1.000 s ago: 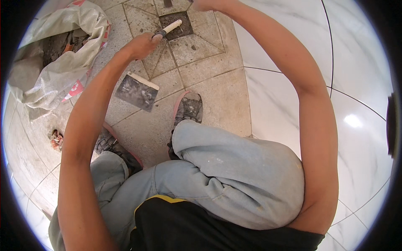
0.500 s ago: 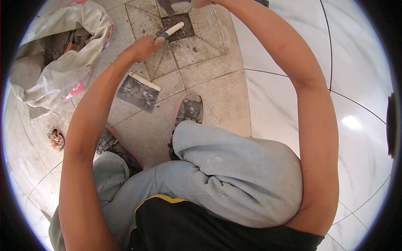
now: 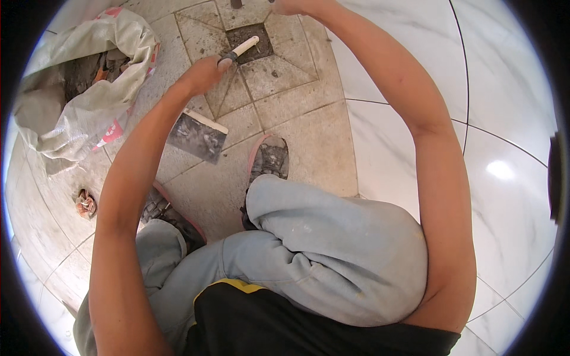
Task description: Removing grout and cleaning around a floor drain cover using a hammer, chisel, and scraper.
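My left hand (image 3: 208, 72) is closed around a tool with a long cream handle (image 3: 246, 45) and a dark part within the fingers. The handle points over a square dark recess (image 3: 252, 37) in the patterned floor tiles. Cut off by the top edge, my right hand (image 3: 291, 6) has curled fingers, and what it grips is mostly out of view. A small dark object (image 3: 236, 3) shows at the top edge, to that hand's left. Beside my left forearm a flat dark plate (image 3: 197, 137) with a cream strip along one edge lies on the tiles.
An open pale woven sack (image 3: 89, 115) with rubble inside stands at the far left. A small crumpled reddish-brown thing (image 3: 85, 203) lies on the floor below it. My shoes (image 3: 270, 157) are planted on the beige tiles. Glossy white tiles (image 3: 386, 154) cover the right side.
The dark object at the top edge, beside my right hand, shows much less than before. My right hand has shifted slightly; my left hand still holds the tool almost in place.
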A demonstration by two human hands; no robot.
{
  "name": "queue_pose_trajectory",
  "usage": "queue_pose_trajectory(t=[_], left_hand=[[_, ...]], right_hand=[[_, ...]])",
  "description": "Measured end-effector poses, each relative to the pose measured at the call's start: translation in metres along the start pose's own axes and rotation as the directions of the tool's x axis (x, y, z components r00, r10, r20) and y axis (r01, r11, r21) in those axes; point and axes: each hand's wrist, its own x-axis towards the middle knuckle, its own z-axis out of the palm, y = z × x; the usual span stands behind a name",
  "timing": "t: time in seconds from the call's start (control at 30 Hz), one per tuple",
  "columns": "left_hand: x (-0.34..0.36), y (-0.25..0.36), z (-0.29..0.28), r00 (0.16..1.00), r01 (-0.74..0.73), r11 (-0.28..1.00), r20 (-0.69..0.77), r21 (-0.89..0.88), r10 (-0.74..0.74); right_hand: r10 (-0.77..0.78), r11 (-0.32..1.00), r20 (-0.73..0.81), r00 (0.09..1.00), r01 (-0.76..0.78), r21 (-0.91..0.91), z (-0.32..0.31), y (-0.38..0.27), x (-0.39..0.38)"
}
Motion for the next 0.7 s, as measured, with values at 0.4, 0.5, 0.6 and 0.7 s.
queue_pose_trajectory(t=[0.4,0.5,0.6,0.7], left_hand=[[0.012,0.027,-0.010,0.998,-0.059,0.995,0.035,0.075,0.057],[0.009,0.004,-0.005,0.999,-0.013,0.994,0.032,0.106,0.010],[0.002,0.016,-0.009,0.998,-0.019,0.993,0.057,0.115,0.012],[-0.003,0.005,-0.010,0.999,-0.019,0.986,0.042,0.166,0.012]], right_hand=[[0.047,0.993,-0.184,0.982,-0.025,0.117,0.017,0.039,-0.017],[-0.086,0.991,-0.111,0.990,0.074,-0.110,0.029,0.006,-0.015],[-0.202,0.946,0.109,0.973,0.222,-0.235,-0.001,0.002,-0.005],[-0.032,0.999,0.006,0.999,0.032,0.005,-0.006,-0.008,-0.003]])
